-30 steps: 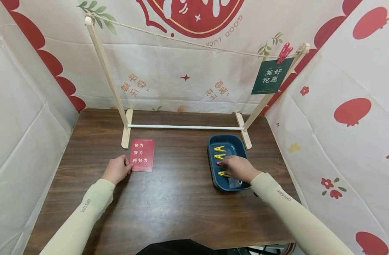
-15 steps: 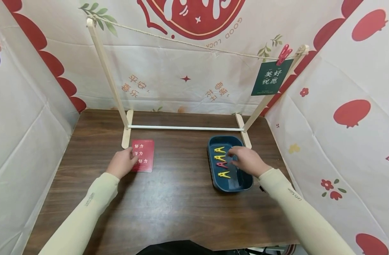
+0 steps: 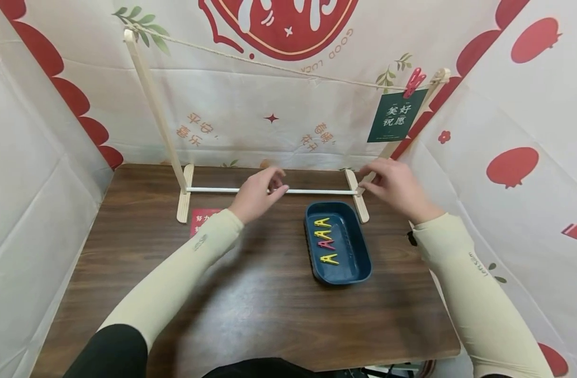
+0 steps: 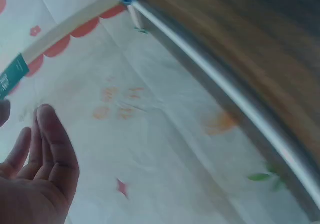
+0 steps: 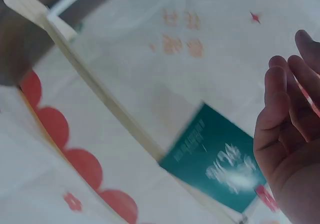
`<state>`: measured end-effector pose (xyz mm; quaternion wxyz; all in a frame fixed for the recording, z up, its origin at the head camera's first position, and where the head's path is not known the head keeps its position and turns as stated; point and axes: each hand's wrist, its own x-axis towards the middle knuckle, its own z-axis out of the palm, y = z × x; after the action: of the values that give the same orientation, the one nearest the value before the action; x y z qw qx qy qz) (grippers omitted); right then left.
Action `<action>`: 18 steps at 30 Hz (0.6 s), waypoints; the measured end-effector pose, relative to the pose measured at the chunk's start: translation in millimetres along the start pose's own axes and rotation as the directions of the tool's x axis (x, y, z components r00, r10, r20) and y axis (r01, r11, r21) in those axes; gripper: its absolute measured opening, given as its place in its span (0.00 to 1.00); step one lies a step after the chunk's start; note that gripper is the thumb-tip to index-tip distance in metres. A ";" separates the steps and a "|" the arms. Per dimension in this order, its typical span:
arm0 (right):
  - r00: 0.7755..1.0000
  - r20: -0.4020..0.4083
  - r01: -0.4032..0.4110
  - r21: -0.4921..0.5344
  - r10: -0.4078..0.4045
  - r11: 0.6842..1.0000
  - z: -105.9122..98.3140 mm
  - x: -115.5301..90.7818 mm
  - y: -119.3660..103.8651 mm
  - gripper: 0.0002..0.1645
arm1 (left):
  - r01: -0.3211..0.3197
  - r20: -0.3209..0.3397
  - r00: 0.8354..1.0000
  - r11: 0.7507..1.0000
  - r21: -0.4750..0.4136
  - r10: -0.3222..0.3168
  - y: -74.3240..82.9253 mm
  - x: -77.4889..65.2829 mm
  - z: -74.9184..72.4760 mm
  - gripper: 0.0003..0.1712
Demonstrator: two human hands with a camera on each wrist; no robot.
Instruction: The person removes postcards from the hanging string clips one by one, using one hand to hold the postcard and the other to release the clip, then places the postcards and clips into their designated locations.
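My left hand [image 3: 260, 194] is raised over the rack's white bar [image 3: 316, 191], its fingers loosely bent and nothing between them. In front of the rack's right post, my right hand [image 3: 397, 186] is also up with relaxed fingers and holds nothing. Above it, a green card [image 3: 389, 123] with white characters hangs from the rope [image 3: 288, 69] by a red clothespin [image 3: 414, 83]. The right wrist view shows this card [image 5: 215, 159] beside the bent fingers. A red card [image 3: 200, 218] lies on the table, mostly hidden under the left forearm.
A blue tray [image 3: 362, 252] on the table holds yellow clothespins [image 3: 328, 259] and one red clothespin [image 3: 326, 245]. The wooden rack's left post [image 3: 153, 105] stands at the back left. Printed cloth walls [image 3: 250, 136] enclose the table [image 3: 269, 315] behind and at the sides.
My left hand has left the red card and moved right and up over the bar. My right hand has risen from the tray toward the hanging green card.
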<state>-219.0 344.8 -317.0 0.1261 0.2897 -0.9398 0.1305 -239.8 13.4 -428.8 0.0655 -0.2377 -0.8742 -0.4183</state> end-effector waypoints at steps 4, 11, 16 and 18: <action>0.999 -0.024 -0.028 -0.020 0.028 0.999 -26.6 6.0 -6.3 0.15 | -0.036 -0.008 0.999 0.999 -0.034 0.036 19.7 24.4 9.8 0.18; 0.989 -0.119 -0.094 -0.069 0.085 0.993 -87.8 14.5 1.8 0.16 | -0.085 0.038 0.995 0.991 -0.101 0.090 45.4 61.9 23.7 0.22; 0.951 -0.223 -0.231 -0.060 0.213 0.971 -122.1 40.3 14.9 0.19 | -0.087 0.052 0.994 0.986 -0.145 0.095 59.6 92.6 29.2 0.25; 0.926 -0.265 -0.286 -0.031 0.268 0.958 -127.0 53.9 17.5 0.21 | -0.059 0.060 0.996 0.984 -0.166 0.069 62.8 103.2 32.5 0.27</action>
<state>-251.8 371.6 -184.6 0.2376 0.1298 -0.9507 0.1511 -298.2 109.2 -373.4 0.0305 -0.2838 -0.8304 -0.4785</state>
